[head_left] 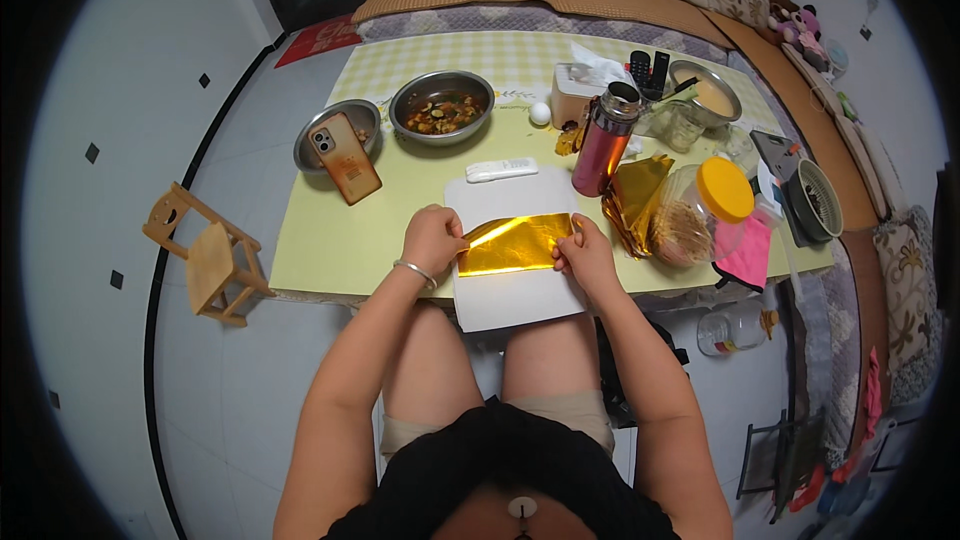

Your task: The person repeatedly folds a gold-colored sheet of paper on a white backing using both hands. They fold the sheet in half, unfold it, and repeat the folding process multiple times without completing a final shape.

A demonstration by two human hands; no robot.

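A shiny gold foil sheet [515, 243] stretches between my two hands, just above a white board [500, 305] at the table's near edge. My left hand [434, 240], with a bangle at the wrist, pinches the foil's left end. At the opposite end, my right hand [588, 252] pinches the foil between thumb and fingers. Past the board's far part lies a slim white packet [501, 170]. More folded gold foil [634, 198] is heaped to the right of the board, beside a clear jar with a yellow lid [725, 189].
A pink thermos [604, 145] stands behind the foil heap. Farther left are a metal bowl of food [442, 109] and a phone [346, 162] leaning on a smaller bowl [368, 121]. A pink cloth [742, 252] hangs at the right edge. A small wooden chair [212, 258] stands left on the floor.
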